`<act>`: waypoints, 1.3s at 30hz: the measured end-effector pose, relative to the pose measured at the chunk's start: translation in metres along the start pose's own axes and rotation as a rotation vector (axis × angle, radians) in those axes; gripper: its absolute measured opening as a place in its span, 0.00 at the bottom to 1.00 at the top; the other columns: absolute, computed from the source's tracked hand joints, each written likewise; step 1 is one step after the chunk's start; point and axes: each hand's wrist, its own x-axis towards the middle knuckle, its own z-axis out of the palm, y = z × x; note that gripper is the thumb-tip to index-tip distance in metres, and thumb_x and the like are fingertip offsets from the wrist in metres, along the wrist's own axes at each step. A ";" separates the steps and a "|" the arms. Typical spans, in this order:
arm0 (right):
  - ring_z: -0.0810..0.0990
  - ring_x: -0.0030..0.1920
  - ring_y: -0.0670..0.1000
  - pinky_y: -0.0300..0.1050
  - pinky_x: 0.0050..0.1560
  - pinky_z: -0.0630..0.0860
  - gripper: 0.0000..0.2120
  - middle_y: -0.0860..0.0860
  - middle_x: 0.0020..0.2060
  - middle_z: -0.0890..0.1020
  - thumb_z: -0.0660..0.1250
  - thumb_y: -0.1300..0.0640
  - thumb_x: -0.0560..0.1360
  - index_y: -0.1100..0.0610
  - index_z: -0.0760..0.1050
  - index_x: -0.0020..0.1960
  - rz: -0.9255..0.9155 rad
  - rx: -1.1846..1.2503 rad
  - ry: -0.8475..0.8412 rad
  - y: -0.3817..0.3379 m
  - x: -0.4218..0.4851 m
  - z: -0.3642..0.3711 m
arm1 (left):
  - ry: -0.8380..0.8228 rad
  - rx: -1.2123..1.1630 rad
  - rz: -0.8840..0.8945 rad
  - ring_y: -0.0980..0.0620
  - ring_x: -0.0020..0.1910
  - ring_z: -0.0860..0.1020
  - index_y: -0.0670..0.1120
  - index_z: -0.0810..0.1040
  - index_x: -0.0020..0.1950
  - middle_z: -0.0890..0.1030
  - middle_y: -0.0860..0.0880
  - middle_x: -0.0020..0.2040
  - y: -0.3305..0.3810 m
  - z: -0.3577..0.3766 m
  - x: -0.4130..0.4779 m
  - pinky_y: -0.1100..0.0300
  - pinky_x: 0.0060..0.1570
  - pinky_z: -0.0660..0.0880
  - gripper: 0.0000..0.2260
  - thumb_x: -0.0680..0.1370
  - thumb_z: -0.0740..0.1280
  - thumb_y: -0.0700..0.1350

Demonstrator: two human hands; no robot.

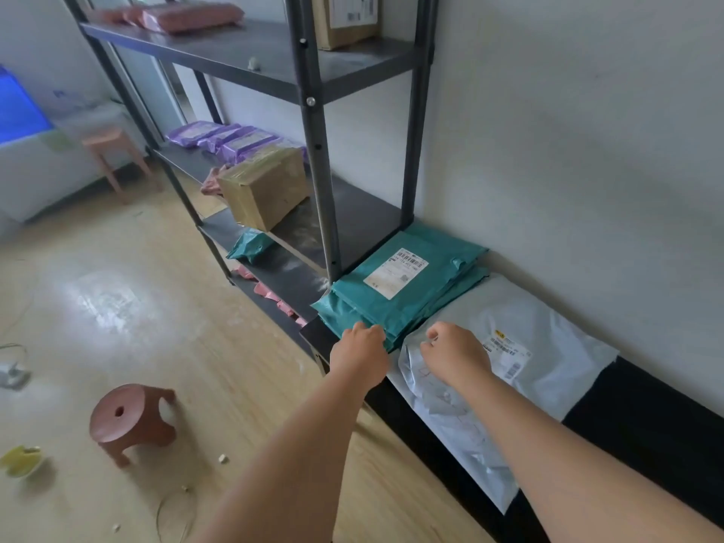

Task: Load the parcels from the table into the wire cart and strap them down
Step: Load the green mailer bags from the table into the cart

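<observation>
Teal parcels (403,284) lie stacked at the left end of the desk (646,417) beside a grey parcel (521,307), none loaded and no cart in view; left hand (362,346) fingers grasp the stack's near edge, while the right hand (456,352) curls alongside, grasp indeterminate.

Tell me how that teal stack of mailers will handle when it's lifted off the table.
The teal stack is several thin plastic bags, so it will probably sag and flop. The smooth film looks slippery; layers may slide apart. It lies flat, so it is likely light.
</observation>
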 end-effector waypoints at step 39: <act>0.75 0.36 0.54 0.44 0.36 0.70 0.03 0.55 0.39 0.77 0.65 0.61 0.74 0.60 0.73 0.43 0.674 0.862 0.219 -0.041 0.160 0.022 | -0.099 0.001 0.236 0.47 0.68 0.64 0.48 0.60 0.72 0.64 0.47 0.70 -0.015 -0.024 0.224 0.51 0.62 0.71 0.23 0.80 0.60 0.55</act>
